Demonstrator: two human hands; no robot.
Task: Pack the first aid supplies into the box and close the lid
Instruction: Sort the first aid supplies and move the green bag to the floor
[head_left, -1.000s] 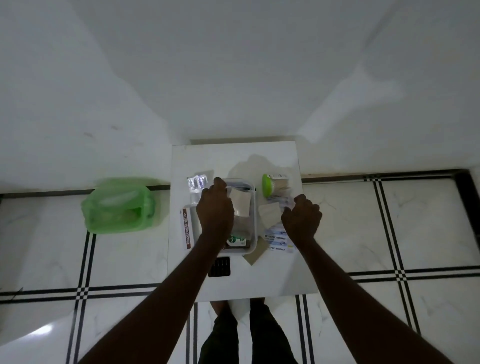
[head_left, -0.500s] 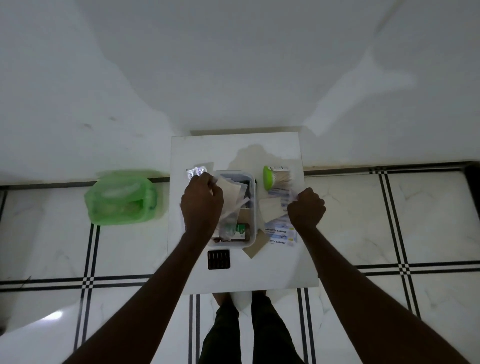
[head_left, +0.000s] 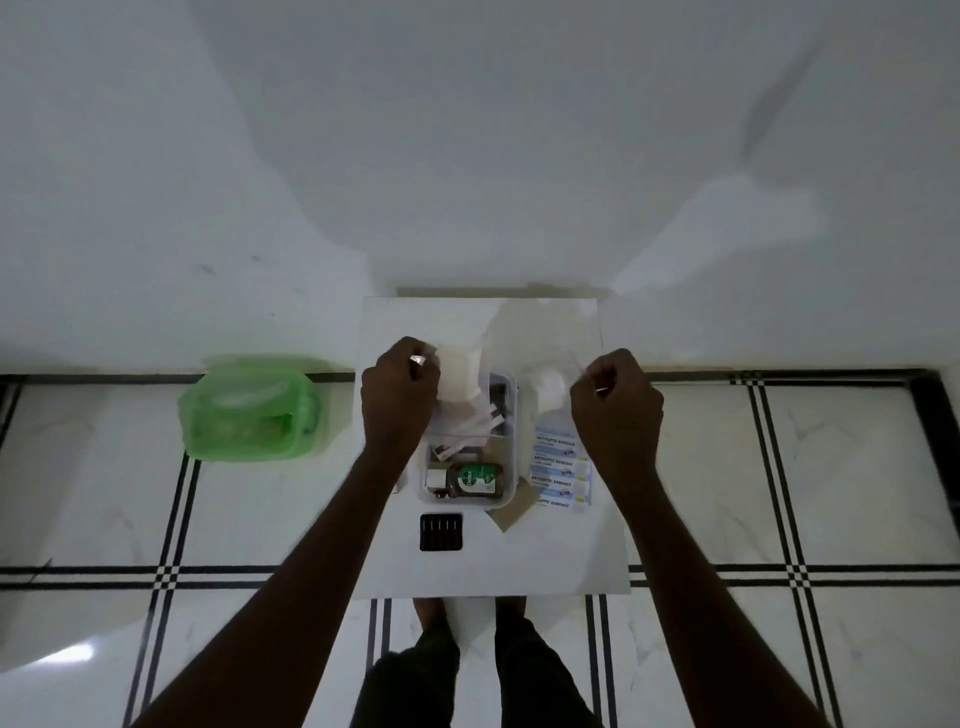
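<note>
While the open box (head_left: 470, 441) sits mid-bench (head_left: 561, 545), the left hand (head_left: 397, 397) pinches a pale pad (head_left: 457, 376) above its far-left corner. The right hand (head_left: 615, 410), fisted right of the box, seems to pinch something clear; its contents are uncertain. The pad should go in flat, leaving room for the bandage packets (head_left: 561, 470) just right of the box.

The left hand (head_left: 397, 400) covers the left wall and far left corner of the box (head_left: 511, 447), and whatever lies on the table (head_left: 545, 561) beneath it. Its fingers curl inward, so the grip on the pale packet (head_left: 458, 375) cannot be read. The right hand (head_left: 617, 402) is a closed fist hiding the table's right edge; a thin thing at its knuckles is too small to identify. A pale blurred shape (head_left: 548, 387) beside it cannot be made out. The bandage strips (head_left: 560, 473) are partly overlapped. Papers bury the box's far contents. The green bag (head_left: 249, 410) shows nothing legible inside. Both forearms run off the bottom edge.
</note>
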